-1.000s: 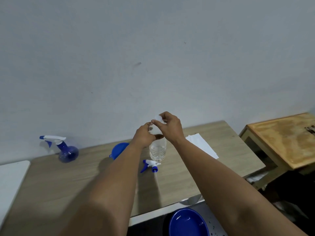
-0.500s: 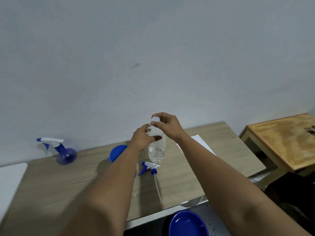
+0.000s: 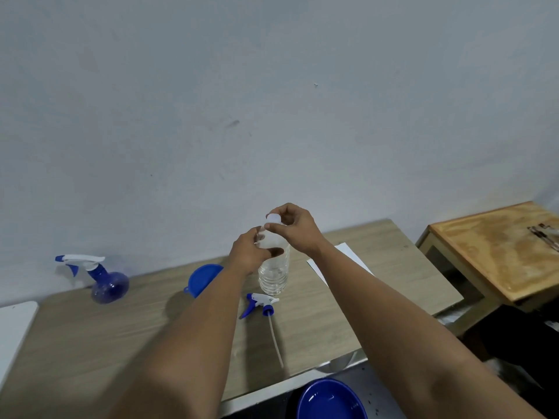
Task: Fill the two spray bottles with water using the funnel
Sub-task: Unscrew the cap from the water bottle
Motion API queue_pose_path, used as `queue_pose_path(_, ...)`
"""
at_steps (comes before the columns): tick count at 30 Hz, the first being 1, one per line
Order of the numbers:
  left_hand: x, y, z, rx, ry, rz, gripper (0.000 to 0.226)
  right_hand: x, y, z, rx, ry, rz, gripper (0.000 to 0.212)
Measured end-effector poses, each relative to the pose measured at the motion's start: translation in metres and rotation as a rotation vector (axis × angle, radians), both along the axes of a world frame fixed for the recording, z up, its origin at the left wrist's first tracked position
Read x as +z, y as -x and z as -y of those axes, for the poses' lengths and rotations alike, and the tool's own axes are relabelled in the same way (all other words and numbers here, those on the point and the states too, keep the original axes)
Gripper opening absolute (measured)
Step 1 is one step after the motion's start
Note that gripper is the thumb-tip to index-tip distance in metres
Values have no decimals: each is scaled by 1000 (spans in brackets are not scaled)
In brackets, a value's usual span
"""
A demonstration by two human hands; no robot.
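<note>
My left hand (image 3: 249, 257) grips the bottle (image 3: 273, 272) near the desk's (image 3: 378, 285) far edge, my right hand (image 3: 295, 229) pinches its cap (image 3: 273, 218); thin, part-full plastic probably dents, so I'd grip lightly at the shoulder.

On the table (image 3: 90, 343), a spray bottle (image 3: 104, 281) stands far left, a funnel (image 3: 202, 278) right of it, then a water bottle (image 3: 273, 273) at centre. A spray head (image 3: 258, 305) lies just before the water bottle; paper (image 3: 341, 258) lies to its right.

Both forearms are bare to the frame edge, and the hands (image 3: 273, 237) wear nothing.
</note>
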State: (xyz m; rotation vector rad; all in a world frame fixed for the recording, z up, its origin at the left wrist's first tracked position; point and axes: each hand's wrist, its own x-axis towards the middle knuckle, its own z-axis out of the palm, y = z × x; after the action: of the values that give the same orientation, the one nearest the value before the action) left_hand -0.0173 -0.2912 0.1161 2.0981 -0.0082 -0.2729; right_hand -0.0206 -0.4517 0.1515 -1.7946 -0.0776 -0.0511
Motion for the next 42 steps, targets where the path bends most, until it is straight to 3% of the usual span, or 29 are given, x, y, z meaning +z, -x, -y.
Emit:
queue_pose_path(4, 2, 1, 0, 0, -2, 2, 86, 0, 4, -3, 20, 57, 7, 43)
queue_pose_path(9, 2, 2, 2, 6, 7, -6, 88, 2, 1, -3, -34, 65, 62, 25)
queue_pose_path(12, 2, 1, 2, 15, 22, -24, 89, 18, -2, -2, -97, 7, 107, 26)
queue_pose_path(16, 1, 2, 2, 13, 22, -8, 89, 27, -8, 12, -248, 91, 129, 32)
queue_pose_path(21, 1, 5, 0, 9, 39, 2, 91, -22, 16, 41, -423, 192, -86, 29)
queue_pose_path(25, 2, 6, -1, 6, 49, 17, 91, -100, 50, 48, -317, 405, -375, 29)
queue_pose_path(28, 0, 4, -2, 6, 36, 24, 90, -149, 70, 39, -254, 452, -526, 29)
queue_pose_path(38, -7, 3, 0, 8, 52, 32, 96, -195, 100, 22, -267, 564, -562, 27)
queue_pose_path(42, -6, 6, 1, 1, 47, 26, 105, -178, 100, 28, -276, 538, -528, 50)
